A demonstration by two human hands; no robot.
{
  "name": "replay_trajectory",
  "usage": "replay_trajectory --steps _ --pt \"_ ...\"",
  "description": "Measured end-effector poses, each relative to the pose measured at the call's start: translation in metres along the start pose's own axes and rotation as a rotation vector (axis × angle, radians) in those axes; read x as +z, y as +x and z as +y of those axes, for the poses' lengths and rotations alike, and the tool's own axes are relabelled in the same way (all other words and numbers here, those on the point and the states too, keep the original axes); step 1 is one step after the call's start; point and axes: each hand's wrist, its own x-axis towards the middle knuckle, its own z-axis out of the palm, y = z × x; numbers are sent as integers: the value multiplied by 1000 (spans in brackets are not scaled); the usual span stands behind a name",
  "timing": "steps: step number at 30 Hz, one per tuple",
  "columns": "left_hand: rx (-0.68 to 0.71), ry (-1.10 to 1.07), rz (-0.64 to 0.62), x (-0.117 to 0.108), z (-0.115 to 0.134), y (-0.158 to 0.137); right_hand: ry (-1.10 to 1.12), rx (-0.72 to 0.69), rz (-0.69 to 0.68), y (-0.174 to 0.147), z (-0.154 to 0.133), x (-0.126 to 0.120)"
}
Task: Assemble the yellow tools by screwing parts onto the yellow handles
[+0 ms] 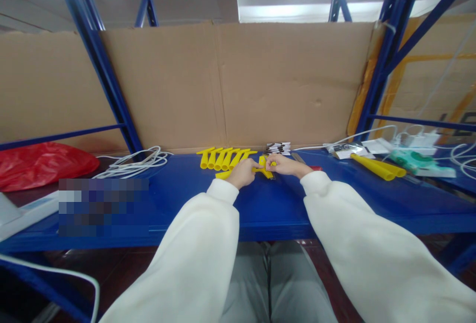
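Both my hands meet over the blue table around a yellow plastic piece (265, 170) with a flared end. My left hand (241, 174) is closed, its fingers gripping the piece from the left. From the other side my right hand (285, 165) pinches the same piece near its top. Another yellow end (222, 175) shows beside my left hand; whether it belongs to a separate part I cannot tell. Just behind lies a row of several yellow T-shaped handles (223, 159). A stack of black-and-white pieces (278, 148) sits behind my right hand, and a red item (316, 168) lies partly behind its wrist.
Two yellow cone-like tubes (379, 166) rest at the right, near a green-and-white object (422, 161) and white cables. At the left are a coiled white cable (139, 164) and a red bag (46, 164). A cardboard panel (241, 85) and blue posts (107, 75) bound the back.
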Motion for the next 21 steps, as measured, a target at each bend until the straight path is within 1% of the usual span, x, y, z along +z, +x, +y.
replay_trajectory --steps 7,14,21 --pt "15 4 8 -1 0 0 -13 49 -23 0 -4 -1" --pt "11 -23 22 0 -1 -1 -28 112 -2 4 -4 3" --pt "2 -46 31 1 -2 -1 15 92 -17 3 -2 6"
